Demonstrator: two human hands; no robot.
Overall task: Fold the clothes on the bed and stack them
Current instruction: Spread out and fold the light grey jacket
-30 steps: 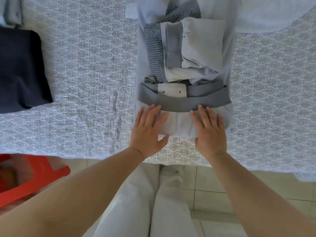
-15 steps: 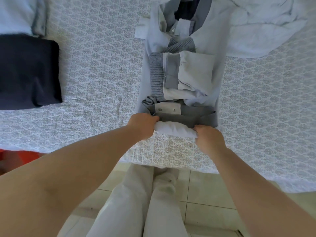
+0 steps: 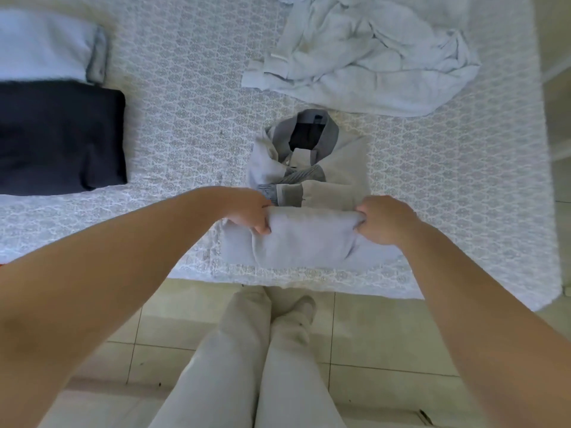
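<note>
Folding a pale blue shirt (image 3: pixel 309 168) at the centre of the frame, a person stands at the near edge of a bed (image 3: pixel 191 97) covered in a patterned white spread. The left hand (image 3: pixel 250 211) and the right hand (image 3: pixel 383 220) each grip one end of the shirt's doubled lower part, fingers curled round the cloth, holding the fold raised above the spread. The collar end lies flat beyond the hands, with the sleeves tucked across the chest.

The step in hand looks to be the final fold of this shirt, bottom half over top. The next move calls for carrying the gripped fold up toward the collar, laying it square on the sleeves, then pressing it flat.

A crumpled light garment (image 3: pixel 364 54) waits unfolded at the upper right of the frame. A folded dark garment (image 3: pixel 58 137) sits at the left edge, with a folded pale garment (image 3: pixel 46 44) just above it at the upper left. By this reading, the shirt goes to that group once folded.
</note>
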